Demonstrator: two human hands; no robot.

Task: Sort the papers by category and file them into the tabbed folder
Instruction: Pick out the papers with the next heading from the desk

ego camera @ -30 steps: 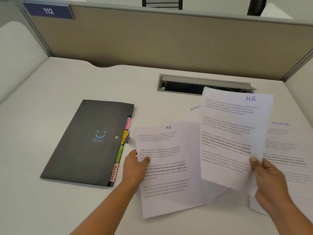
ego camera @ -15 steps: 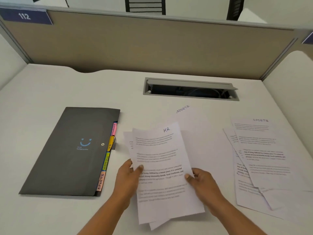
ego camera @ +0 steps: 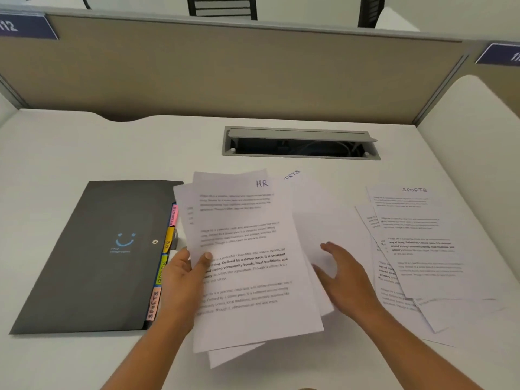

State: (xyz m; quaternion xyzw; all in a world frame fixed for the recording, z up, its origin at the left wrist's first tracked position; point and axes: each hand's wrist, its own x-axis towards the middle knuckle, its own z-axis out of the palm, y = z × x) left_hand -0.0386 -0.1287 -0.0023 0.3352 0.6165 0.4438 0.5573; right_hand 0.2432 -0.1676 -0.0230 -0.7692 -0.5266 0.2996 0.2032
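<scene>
Your left hand (ego camera: 183,277) grips the HR papers (ego camera: 247,263) by their left edge | your right hand (ego camera: 343,274) is spread, holding nothing | tabbed folder (ego camera: 107,249) closed beside them.

Desk (ego camera: 70,153), seen from the near edge. Tabbed folder (ego camera: 92,257) lies flat at left, its tabs (ego camera: 168,240) in a row down its right edge. Just right of the tabs, at centre: HR stack (ego camera: 247,237), its upper left corner overlapping the folder's far right corner. Left hand (ego camera: 183,274) grips the stack's left edge, thumb on top, between stack and tabs. Right hand (ego camera: 346,280) at the stack's right edge, fingers spread over a loose sheet (ego camera: 323,209) that lies partly under the stack. SPORTS pile (ego camera: 422,249) fanned out farther right, apart from the stack. Cable hatch (ego camera: 301,143) set in the desk behind the papers. Partition (ego camera: 225,74) along the far edge; chair (ego camera: 222,7) beyond it.
</scene>
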